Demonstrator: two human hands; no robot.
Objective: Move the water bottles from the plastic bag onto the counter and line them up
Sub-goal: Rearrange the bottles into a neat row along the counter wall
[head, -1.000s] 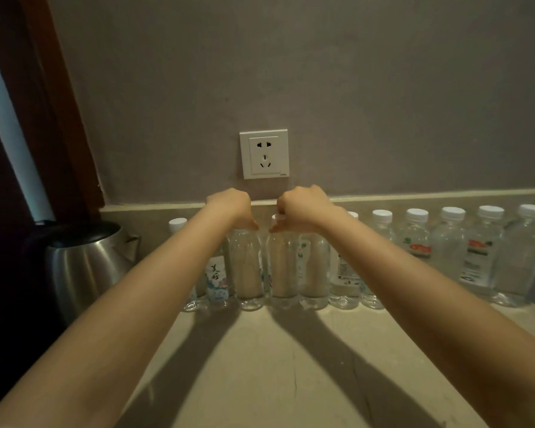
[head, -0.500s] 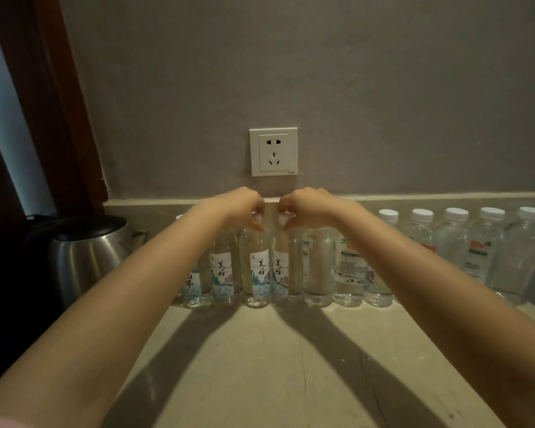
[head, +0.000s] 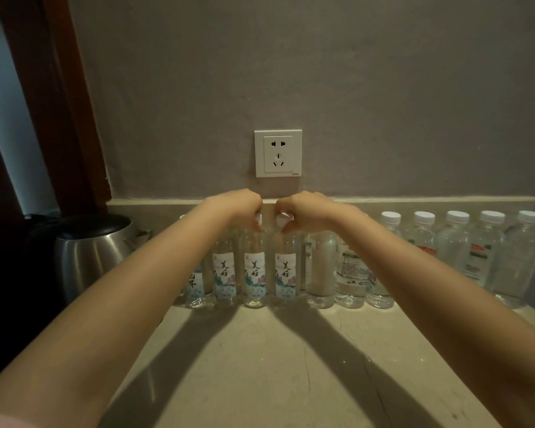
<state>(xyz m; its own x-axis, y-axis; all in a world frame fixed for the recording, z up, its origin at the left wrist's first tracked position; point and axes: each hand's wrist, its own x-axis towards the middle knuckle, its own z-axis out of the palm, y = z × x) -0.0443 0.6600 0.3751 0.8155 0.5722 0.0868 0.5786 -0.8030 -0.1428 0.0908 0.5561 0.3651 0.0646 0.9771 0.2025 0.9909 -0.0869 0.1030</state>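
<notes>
Left grip [head: 238, 206]: fingers curled down and pinched round the white cap of bottle A [head: 254, 273]. Right grip [head: 305, 210]: likewise clamped on the cap of bottle B [head: 285, 273], and the knuckles of the two grips almost met. Each bottle stood upright directly beneath its grip, the pair side by side and apparently touching, printed labels turned back toward the wearer. Handling, as judged: small clear plastic bottles, seemingly full and so fairly weighty for their size. The walls were probably thin, smooth and yielding if squeezed at the waist. Cap and neck were likely stiff, the sounder hold for turning or nudging, with the shoulder just below better for lifting. Outward of the left grip were two more labelled bottles, partly hidden by the forearm, then a steel kettle [head: 90, 251]. Outward of the right grip was a row of further bottles [head: 454, 257], white-capped and close together. All stood along the back of the tabletop [head: 275, 366]. Above the grips was a wall socket [head: 278, 153]. No plastic bag was in view.
</notes>
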